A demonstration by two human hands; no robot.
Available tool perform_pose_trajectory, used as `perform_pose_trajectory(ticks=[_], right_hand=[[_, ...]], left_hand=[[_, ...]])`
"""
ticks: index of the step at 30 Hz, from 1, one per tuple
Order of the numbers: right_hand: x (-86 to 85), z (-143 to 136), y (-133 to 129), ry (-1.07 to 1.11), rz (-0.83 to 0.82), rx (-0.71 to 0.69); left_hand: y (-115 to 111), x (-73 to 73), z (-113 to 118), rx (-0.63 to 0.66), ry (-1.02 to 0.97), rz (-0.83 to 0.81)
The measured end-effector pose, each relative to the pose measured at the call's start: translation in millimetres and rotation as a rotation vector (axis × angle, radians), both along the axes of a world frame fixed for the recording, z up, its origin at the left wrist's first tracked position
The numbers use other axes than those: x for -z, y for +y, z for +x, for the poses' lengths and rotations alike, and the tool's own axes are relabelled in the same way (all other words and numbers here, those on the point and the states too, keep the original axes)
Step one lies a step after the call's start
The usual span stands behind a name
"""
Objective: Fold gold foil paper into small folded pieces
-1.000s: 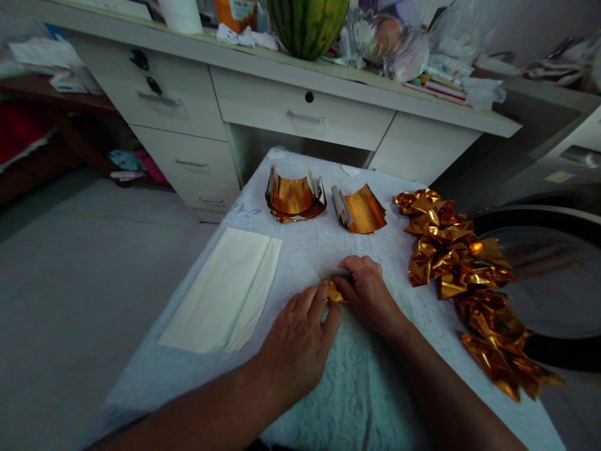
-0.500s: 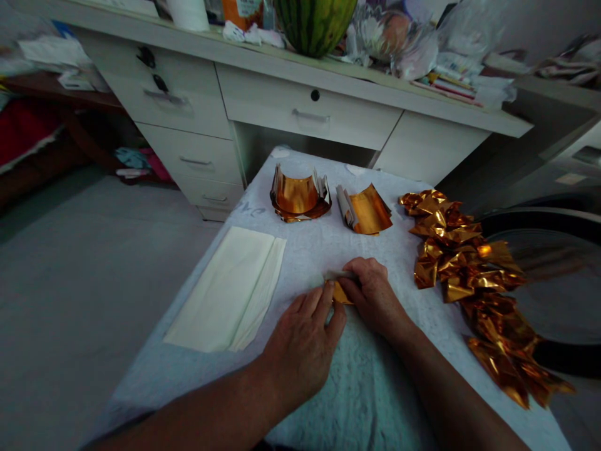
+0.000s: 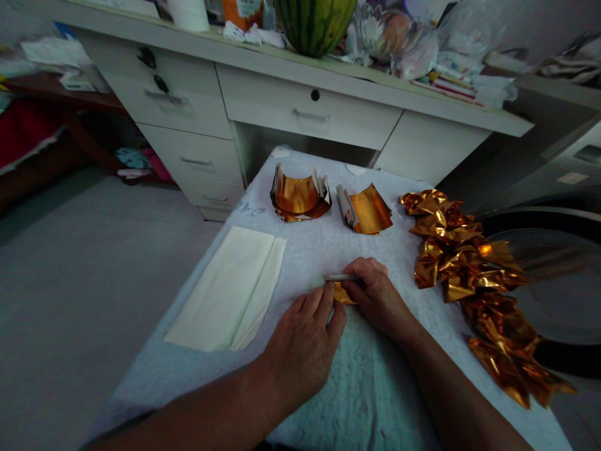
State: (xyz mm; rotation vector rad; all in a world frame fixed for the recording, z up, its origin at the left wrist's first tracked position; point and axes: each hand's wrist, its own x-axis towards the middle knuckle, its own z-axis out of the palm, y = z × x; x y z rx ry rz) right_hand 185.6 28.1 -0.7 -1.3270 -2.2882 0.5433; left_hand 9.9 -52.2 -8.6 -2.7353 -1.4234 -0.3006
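A small sheet of gold foil paper (image 3: pixel 343 293) lies on the cloth-covered table in front of me. Its far edge is turned up in a narrow pale roll or fold (image 3: pixel 339 277). My left hand (image 3: pixel 305 335) holds the sheet's left end, fingertips on the foil and thumb at its near side. At the right end, my right hand (image 3: pixel 375 294) pinches the sheet and its folded edge, hiding that part. Beyond my hands stand a larger curved stack of gold foil sheets (image 3: pixel 297 194) and a smaller stack (image 3: pixel 369 210).
A folded cream paper (image 3: pixel 225 288) lies left on the table cloth (image 3: pixel 310 247). Crumpled gold foil pieces (image 3: pixel 464 263) line the right side, beside a round black-rimmed door (image 3: pixel 554 282). A white desk (image 3: pixel 272 100) with a watermelon (image 3: pixel 314 25) stands behind.
The pale folded edge between my hands stands straighter and shows more clearly. A little more gold surface is visible below it. My hands have barely moved.
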Motion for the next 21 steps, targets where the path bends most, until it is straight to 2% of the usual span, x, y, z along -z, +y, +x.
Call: perform_pose_trajectory(ticks=[15, 21], right_hand=[[1.2, 3.7, 2.8, -0.002, -0.034, -0.058], [2.7, 3.1, 1.7, 0.021, -0.019, 0.011]], left_hand=[[1.0, -1.5, 1.6, -0.004, 0.003, -0.003], [0.9, -2.3, 0.9, 0.006, 0.013, -0.009]])
